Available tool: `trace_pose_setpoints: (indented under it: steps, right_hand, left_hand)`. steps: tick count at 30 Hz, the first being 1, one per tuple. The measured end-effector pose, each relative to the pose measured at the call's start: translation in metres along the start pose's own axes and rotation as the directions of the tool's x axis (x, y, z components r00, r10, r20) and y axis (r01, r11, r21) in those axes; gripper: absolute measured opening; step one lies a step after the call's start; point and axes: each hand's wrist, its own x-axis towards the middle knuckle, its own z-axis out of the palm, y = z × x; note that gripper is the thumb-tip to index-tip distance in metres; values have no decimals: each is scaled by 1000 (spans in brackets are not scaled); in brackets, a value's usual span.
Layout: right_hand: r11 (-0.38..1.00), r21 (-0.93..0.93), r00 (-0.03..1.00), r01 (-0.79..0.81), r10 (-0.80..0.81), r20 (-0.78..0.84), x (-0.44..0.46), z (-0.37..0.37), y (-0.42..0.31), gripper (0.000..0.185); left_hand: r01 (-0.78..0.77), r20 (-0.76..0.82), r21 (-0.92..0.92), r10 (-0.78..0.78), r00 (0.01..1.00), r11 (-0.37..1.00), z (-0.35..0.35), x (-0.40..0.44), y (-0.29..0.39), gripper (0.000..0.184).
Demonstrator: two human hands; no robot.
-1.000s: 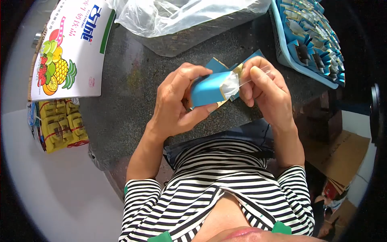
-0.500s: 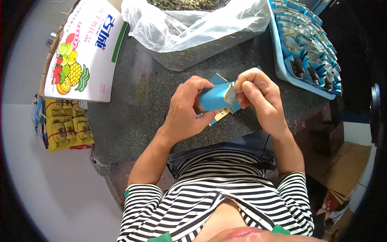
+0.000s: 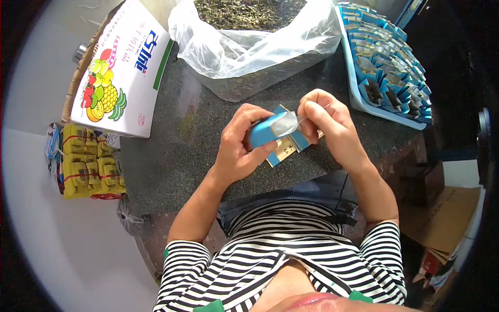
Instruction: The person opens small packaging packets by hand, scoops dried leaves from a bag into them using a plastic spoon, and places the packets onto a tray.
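The left hand (image 3: 236, 145) clamps a blue packet (image 3: 262, 134) between thumb and fingers, its pale inner liner (image 3: 284, 124) facing the right hand (image 3: 327, 122). The right thumb and index finger pinch a thin translucent strip (image 3: 303, 119) at the packet mouth. The packet is above flat blue-and-gold packets (image 3: 285, 150) on the speckled dark tabletop (image 3: 171, 177), near a clear plastic bag (image 3: 228, 60) of dried leaves (image 3: 249, 14).

- A white carton (image 3: 122, 78) printed with fruit is at the left of the tabletop (image 3: 166, 177).
- A wicker rim (image 3: 67, 105) edges the carton's left side.
- Yellow packets (image 3: 78, 169) with red bands sit near the carton.
- Brown cardboard (image 3: 449, 216) shows at right.
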Motion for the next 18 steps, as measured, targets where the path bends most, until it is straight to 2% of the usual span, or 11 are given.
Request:
trace_pose_setpoints:
  steps: [1,2,4,5,6,8,14,18]
  right_hand:
    - [987,-140,996,78,-84,-38,-2,3,-2,16]
    - [986,-142,995,84,-90,-38,-3,3,-3,16]
    - [809,-510,946,292,-324,27,-4,3,-4,12]
    - [801,-515,944,304,-327,49,-5,4,-8,11]
    - [799,-517,942,308,-332,49,-4,4,-8,11]
    - [946,-256,980,199,-195,41,-1,3,-8,12]
    - [984,-108,989,144,-145,2,12,-7,-9,16]
    - [992,-77,995,98,-99,-18,13,-4,-11,18]
  left_hand:
    - [22,-11,-4,-22,1000,1000,1,-1,1,41]
    - [16,-10,-3,-16,1000,1000,2,-1,2,41]
    - [107,-24,-64,-109,994,992,5,-2,4,42]
    - [101,-23,-63,-103,994,993,7,-2,4,42]
    - [104,-35,-120,-109,993,987,8,-2,4,44]
    - [104,-45,-174,-113,993,979,10,-2,2,45]
    - [159,-62,-224,-177,982,962,12,-3,3,49]
    - [60,-95,-188,-79,992,980,14,-2,-3,51]
